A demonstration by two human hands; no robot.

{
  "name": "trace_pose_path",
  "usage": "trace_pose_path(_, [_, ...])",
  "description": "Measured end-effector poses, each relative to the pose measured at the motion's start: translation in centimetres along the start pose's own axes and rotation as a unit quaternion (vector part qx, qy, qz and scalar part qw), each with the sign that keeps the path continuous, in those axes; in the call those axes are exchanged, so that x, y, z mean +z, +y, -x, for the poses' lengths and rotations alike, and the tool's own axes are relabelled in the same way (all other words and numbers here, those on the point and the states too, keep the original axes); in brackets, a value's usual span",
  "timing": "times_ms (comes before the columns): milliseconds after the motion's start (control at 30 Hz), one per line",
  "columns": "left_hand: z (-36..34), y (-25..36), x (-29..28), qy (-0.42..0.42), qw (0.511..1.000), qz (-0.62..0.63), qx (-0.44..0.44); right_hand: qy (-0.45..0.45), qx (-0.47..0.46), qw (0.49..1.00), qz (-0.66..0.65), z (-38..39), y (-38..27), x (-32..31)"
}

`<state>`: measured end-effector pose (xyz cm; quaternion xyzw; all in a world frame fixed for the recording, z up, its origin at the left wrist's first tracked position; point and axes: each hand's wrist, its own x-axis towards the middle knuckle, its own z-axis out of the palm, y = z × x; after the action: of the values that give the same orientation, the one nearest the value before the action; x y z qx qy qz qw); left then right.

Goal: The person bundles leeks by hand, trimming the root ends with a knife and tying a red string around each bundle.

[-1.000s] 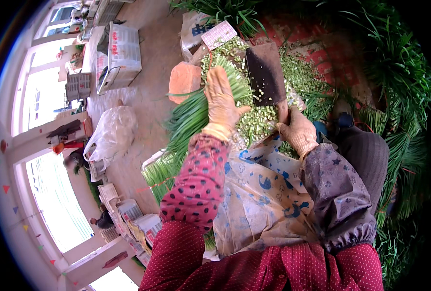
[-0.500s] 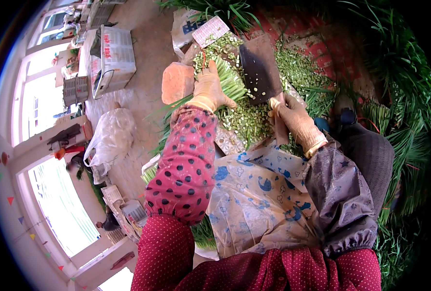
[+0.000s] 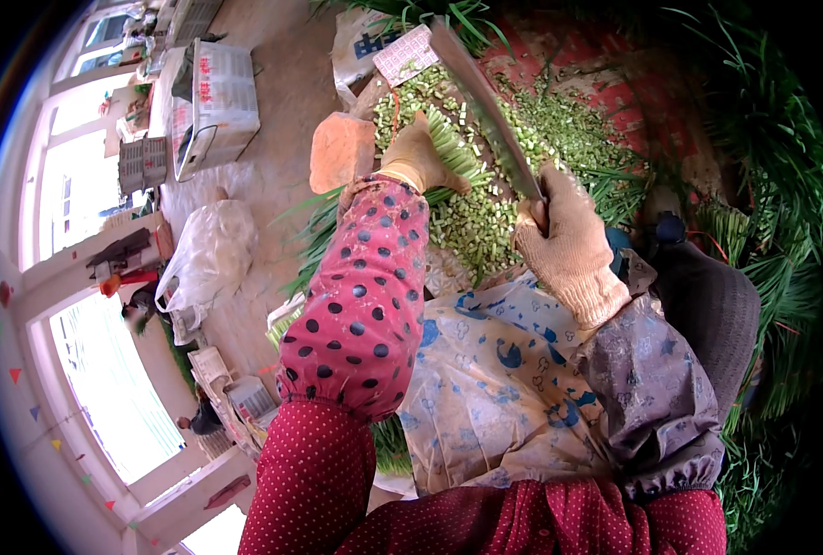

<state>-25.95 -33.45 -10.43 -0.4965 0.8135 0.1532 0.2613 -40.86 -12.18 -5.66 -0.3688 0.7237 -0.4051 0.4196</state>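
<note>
My left hand point(image 3: 415, 159), in a tan glove, is closed on a bunch of green stalks point(image 3: 452, 148), pale cut ends to the upper right and long leaves trailing down-left. My right hand point(image 3: 564, 248), also gloved, grips the handle of a cleaver point(image 3: 485, 102). The blade is seen nearly edge-on, slanting up and away beside the bunch. Small chopped green pieces point(image 3: 471, 229) cover the board beneath both hands. An orange brick point(image 3: 340, 154) sits left of my left hand, and a pink printed card point(image 3: 406, 55) lies beyond the chopped pile.
Long green leaves point(image 3: 772, 166) are heaped along the right. A patterned plastic sheet point(image 3: 495, 388) covers my lap. At left on the floor are a white plastic bag point(image 3: 210, 254) and a large crate point(image 3: 217, 106). Two other people, one with dark clothing point(image 3: 203, 416), appear at far left.
The cleaver has turned from showing its broad dark face to nearly edge-on, its tip higher in view. My left hand has drawn in round the stalks, its fingers now more bent.
</note>
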Motion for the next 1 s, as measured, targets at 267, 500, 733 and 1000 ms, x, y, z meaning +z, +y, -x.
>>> trace_pose_path(267, [0.3, 0.6, -0.3, 0.016, 1.0, 0.01, 0.012, -0.043, -0.027, 0.997, 0.058, 1.6, 0.8, 0.0])
trace_pose_path(500, [-1.4, -1.4, 1.3, -0.011, 0.998, 0.018, 0.061, -0.08, -0.041, 0.99, 0.108, 2.0, 0.7, 0.5])
trace_pose_path(733, [-3.1, -2.9, 3.4, 0.007, 0.994, -0.057, 0.093, -0.075, -0.015, 0.99, 0.118, 1.6, 0.7, 1.0])
trace_pose_path(1000, [-3.8, -3.7, 5.2, 0.207, 0.851, -0.378, 0.302, -0.105, 0.024, 0.978, 0.179, 1.1, 0.5, 2.3])
